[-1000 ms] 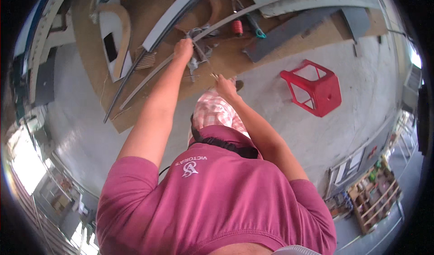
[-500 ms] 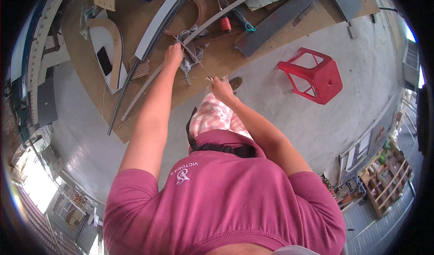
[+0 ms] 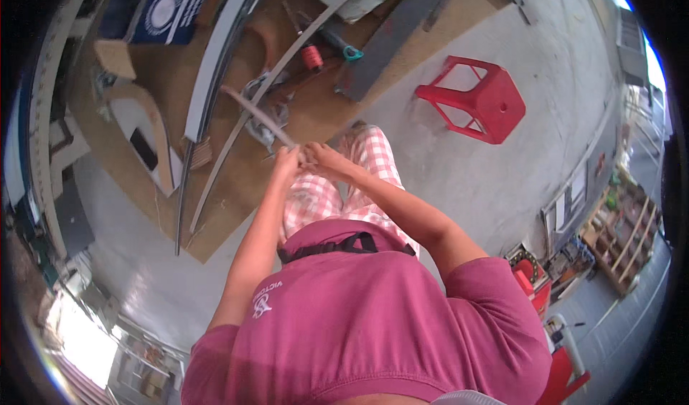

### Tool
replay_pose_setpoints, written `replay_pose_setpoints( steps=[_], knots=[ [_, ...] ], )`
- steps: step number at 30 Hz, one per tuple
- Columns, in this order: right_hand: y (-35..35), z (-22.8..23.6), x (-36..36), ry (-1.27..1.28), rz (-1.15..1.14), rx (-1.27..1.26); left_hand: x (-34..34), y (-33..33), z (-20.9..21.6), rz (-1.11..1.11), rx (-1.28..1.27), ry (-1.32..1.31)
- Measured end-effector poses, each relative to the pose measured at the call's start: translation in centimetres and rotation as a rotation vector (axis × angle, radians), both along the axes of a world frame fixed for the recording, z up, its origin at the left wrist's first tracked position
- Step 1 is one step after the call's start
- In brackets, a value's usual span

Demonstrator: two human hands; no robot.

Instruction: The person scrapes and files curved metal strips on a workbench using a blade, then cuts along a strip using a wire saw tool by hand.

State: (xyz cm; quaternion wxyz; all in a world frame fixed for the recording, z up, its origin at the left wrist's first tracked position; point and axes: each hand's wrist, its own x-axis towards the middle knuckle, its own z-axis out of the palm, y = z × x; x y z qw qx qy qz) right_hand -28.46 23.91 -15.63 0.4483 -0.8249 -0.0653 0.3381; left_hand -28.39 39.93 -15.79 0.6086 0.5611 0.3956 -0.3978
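Observation:
Close together over my knees, my left hand (image 3: 288, 159) and my right hand (image 3: 323, 159) are both closed at the near end of a narrow flat brownish-grey strip (image 3: 260, 115). The strip slants away from my fingers to the far left, above the board. Its end between my hands is hidden by the fingers. Just beyond lies a heap of crumpled grey plastic scraps (image 3: 278, 110). A long pale curved strip (image 3: 228, 149) passes left of it. Farther off are a red-handled screwdriver (image 3: 311, 57) and a tool with a teal handle (image 3: 352, 53).
A brown board (image 3: 208, 229) covers the floor ahead. Long grey metal profiles (image 3: 215, 67) cross it, and a dark grey panel (image 3: 391, 49) lies farther right. A phone (image 3: 143, 149) rests inside a curved frame at left. A red plastic stool (image 3: 488, 103) stands at right.
My left hand has come back toward my body and my right hand has moved left, so the two now meet. The strip now sticks out beyond them. My view has shifted too.

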Motion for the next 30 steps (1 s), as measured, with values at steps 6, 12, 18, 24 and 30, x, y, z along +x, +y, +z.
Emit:
replay_pose_setpoints(
  steps=[6,12,18,24,30],
  knots=[
    [-27.2,-6.9,1.4,-0.071,-0.67,-0.451,1.0,-1.4,3.0,0.177,0.019,-0.047],
    [-54.2,-16.6,1.2,0.027,-0.823,-0.975,2.1,-2.4,3.6,0.26,0.061,0.017],
    [-60.5,-19.7,2.3,0.304,-1.114,-0.51,2.5,-3.6,2.7,0.367,0.13,-0.017],
    [-58.8,-16.0,3.2,0.626,-0.97,-0.514,3.1,-4.6,2.1,0.367,0.183,-0.002],
    [-48.9,-11.2,-9.2,0.469,-1.119,-0.244,3.2,-5.0,1.5,0.4,0.123,-0.04]
  ],
)
